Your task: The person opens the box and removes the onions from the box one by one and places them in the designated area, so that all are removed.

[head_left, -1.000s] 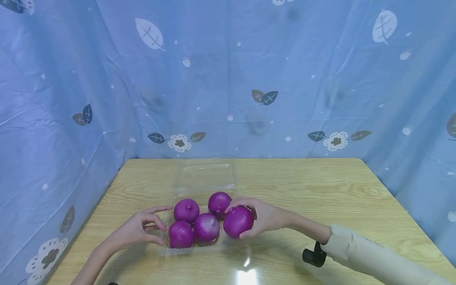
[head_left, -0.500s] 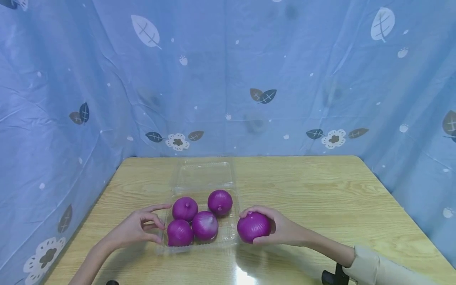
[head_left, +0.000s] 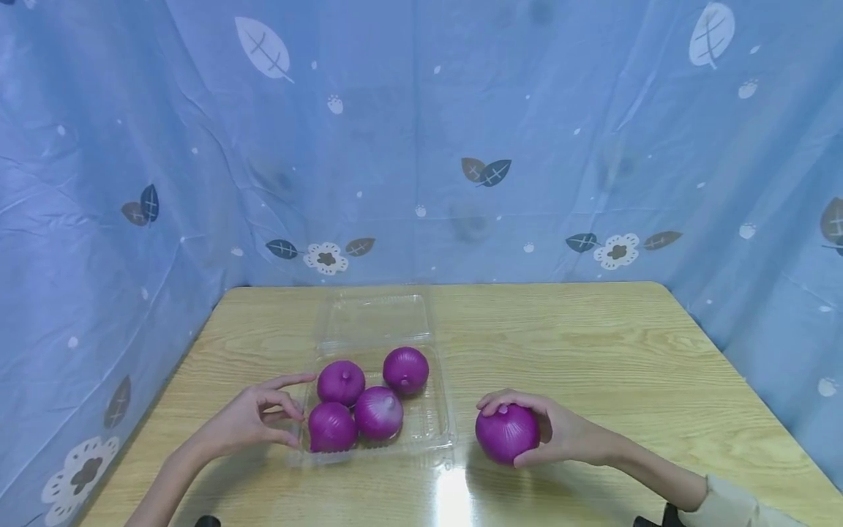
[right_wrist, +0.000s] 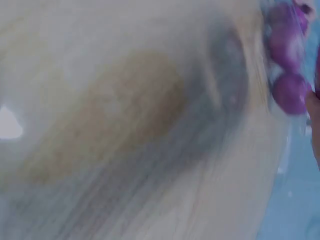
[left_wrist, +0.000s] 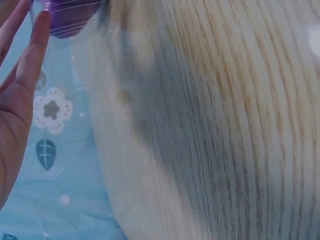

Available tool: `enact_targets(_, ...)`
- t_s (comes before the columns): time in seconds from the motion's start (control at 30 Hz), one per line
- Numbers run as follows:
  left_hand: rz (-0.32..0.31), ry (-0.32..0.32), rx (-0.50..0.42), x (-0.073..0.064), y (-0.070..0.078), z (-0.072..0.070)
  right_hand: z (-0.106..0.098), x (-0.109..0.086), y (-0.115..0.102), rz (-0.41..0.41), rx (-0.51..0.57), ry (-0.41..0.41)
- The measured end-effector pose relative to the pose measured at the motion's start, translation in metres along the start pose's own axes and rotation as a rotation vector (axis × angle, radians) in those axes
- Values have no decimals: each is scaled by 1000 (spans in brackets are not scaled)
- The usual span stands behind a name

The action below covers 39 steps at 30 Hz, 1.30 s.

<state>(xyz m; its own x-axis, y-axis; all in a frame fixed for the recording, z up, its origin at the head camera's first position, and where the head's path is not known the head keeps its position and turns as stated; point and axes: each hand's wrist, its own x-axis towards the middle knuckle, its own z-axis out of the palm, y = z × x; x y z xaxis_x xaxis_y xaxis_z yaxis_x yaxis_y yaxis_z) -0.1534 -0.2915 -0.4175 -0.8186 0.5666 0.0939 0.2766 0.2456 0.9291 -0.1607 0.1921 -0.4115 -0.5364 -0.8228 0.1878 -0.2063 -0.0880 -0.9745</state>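
One curtain (head_left: 421, 132): blue, leaf-and-flower print, hanging behind the table and at both sides.
Table (head_left: 593, 344): pale wood grain; a bright glare patch near the front.
Box (head_left: 431, 421): clear plastic, left of centre, its lid (head_left: 378, 322) laid back on the far side; bare floor shows at the near right corner.
Box to held onion: onion outside, near the right wall, apart from it, level with that bare corner.
Right hand (head_left: 560, 432): the nearer one; thumb and fingers curved round an onion, spread about as wide as it.
Left hand (head_left: 250, 421): at the box's left wall, thumb and fingers apart; fingertips appear to touch the plastic.
Held onion (head_left: 506, 437): purple, round, no clear long axis, stem knob up beside the fingers; cannot tell whether it touches the table.
Boxed onions (head_left: 332, 427): four, three clustered left, one (head_left: 405, 370) at the back right.
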Motion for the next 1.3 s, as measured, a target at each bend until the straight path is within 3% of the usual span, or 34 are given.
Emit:
enact_targets(0.17, 10, 0, -7, -3, 1, -1, -20, 3, 5, 52, -14, 43)
enact_targets(0.4, -9, 2, -7, -4, 0, -2, -46, 20, 19, 65, 86, 102)
enact_targets(0.73, -15, -11, -17, -2, -1, -1, -76, 46, 39, 132, 23, 196)
enact_targets(1.1, -46, -9, -16, 0, 1, 0, -111, 81, 50, 89, 25, 335)
enact_targets(1.3, -61, 6, -16, 0, 1, 1, -132, 97, 62, 112, 13, 452)
